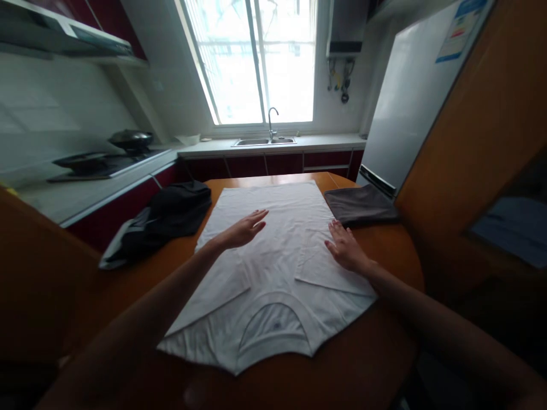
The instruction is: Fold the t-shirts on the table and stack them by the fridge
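A white T-shirt [273,262] lies spread on the wooden table, its round collar toward me and its hem toward the window. Both sleeves are folded inward over the body. My left hand [244,229] is over the left-middle of the shirt with its fingers stretched out; whether it touches the cloth I cannot tell. On the shirt's right edge, by the folded right sleeve, rests my right hand [345,248], flat with fingers extended. Neither hand grips anything.
A folded dark grey garment [361,205] lies at the table's right. Black clothing with a light part [171,210] is heaped at the left edge. Beyond the wooden table [384,256] are a sink [252,142], a stove with pans [102,162] and a fridge [405,97].
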Tool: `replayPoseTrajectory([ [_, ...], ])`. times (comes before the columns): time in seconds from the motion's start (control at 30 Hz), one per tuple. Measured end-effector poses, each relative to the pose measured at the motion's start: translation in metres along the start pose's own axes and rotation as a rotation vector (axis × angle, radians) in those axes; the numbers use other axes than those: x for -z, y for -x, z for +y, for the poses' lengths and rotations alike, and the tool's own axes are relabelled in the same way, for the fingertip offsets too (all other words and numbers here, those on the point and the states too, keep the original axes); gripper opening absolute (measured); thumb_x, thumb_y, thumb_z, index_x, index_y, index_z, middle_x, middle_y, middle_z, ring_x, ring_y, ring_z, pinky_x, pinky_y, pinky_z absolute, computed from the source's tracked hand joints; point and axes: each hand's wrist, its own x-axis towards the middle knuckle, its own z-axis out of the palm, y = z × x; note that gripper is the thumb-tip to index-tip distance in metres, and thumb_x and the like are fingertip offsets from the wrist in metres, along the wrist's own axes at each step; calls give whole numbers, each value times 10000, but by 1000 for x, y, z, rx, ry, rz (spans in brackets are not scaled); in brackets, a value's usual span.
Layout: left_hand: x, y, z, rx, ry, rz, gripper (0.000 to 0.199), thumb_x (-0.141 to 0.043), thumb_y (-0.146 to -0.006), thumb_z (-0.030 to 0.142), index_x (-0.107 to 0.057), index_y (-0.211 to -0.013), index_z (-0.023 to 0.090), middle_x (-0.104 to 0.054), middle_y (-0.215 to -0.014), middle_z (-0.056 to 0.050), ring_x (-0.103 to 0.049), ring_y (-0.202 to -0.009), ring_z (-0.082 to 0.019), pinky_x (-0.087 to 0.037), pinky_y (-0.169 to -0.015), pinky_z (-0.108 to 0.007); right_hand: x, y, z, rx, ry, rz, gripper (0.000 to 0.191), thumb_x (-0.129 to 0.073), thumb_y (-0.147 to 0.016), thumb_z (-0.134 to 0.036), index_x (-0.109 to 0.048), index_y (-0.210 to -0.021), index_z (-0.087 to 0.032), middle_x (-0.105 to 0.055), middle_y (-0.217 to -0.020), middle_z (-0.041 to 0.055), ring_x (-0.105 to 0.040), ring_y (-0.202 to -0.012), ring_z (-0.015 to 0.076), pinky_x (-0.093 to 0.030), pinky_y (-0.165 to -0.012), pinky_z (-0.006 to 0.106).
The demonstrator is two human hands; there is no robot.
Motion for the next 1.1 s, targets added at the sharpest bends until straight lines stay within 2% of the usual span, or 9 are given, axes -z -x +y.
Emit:
replayPoseTrajectory([
  [0.1, 6, 58, -36, 115, -34, 19, 782, -226, -978, 635, -381, -1539, 113, -355, -1603, -93, -277, -1505, -233, -228, -1234, -385, -23, -3, 7, 2, 54, -90, 701, -270, -1017, -462, -280, -1564, -23, -177, -1654, 183, -134, -1539, 282, -129, -1232, 498],
  [0.2, -2, 105, -63, 214, -73, 36, 721, -258, -983, 563, -434, -1506, 98, -403, -1576, -112, -316, -1490, -240, -256, -1227, -402, -29, -9, 14, 3, 81, -99, 722, -221, -1019, -514, -314, -1554, -38, -206, -1646, 187, -151, -1536, 292, -140, -1223, 528],
  [0.37, -27, 146, -76, 276, -211, 74, 640, -304, -1001, 487, -424, -1516, 125, -338, -1609, -134, -257, -1511, -281, -240, -1219, -496, -20, -23, -4, 37, 62, -36, 730, -199, -1015, -519, -298, -1563, -45, -215, -1646, 180, -160, -1535, 285, -172, -1218, 520],
  [0.5, -41, 159, -72, 324, -282, 49, 613, -305, -1016, 514, -426, -1525, 195, -290, -1632, -118, -199, -1524, -328, -204, -1201, -587, -33, -22, -19, 25, 71, -70, 722, -235, -1006, -526, -321, -1562, -75, -216, -1651, 165, -153, -1535, 299, -155, -1223, 509],
  [0.63, -41, 163, -72, 301, -263, 56, 609, -300, -1023, 529, -411, -1535, 218, -303, -1628, -111, -222, -1518, -320, -217, -1199, -581, -47, -21, -11, 17, 101, -50, 725, -245, -1005, -539, -354, -1546, -69, -246, -1639, 185, -171, -1530, 312, -145, -1224, 502],
  [0.77, -36, 164, -79, 304, -289, 101, 633, -286, -1025, 553, -389, -1548, 214, -273, -1640, -109, -181, -1530, -317, -183, -1214, -562, -45, -22, 2, 6, 85, 13, 722, -212, -1014, -539, -327, -1558, -79, -234, -1646, 172, -178, -1531, 286, -170, -1220, 498],
  [0.9, -41, 167, -84, 326, -317, 2, 648, -285, -1020, 570, -373, -1558, 220, -238, -1648, -128, -158, -1530, -347, -161, -1204, -596, -45, -22, 7, -28, 108, -63, 744, -205, -1008, -551, -314, -1562, -66, -229, -1646, 174, -184, -1529, 290, -173, -1218, 511],
  [0.97, -42, 168, -84, 327, -317, -9, 641, -291, -1019, 568, -377, -1556, 229, -237, -1648, -124, -173, -1526, -348, -169, -1200, -598, -45, -22, 8, -33, 119, -82, 740, -209, -1008, -545, -318, -1560, -64, -231, -1645, 173, -182, -1530, 286, -164, -1221, 511],
  [1.1, -36, 169, -87, 344, -321, 45, 611, -314, -1018, 537, -399, -1544, 238, -263, -1641, -112, -191, -1525, -337, -191, -1192, -606, -43, -22, 12, -48, 137, -45, 726, -205, -1010, -535, -309, -1565, -77, -217, -1651, 163, -164, -1534, 280, -159, -1216, 536],
])
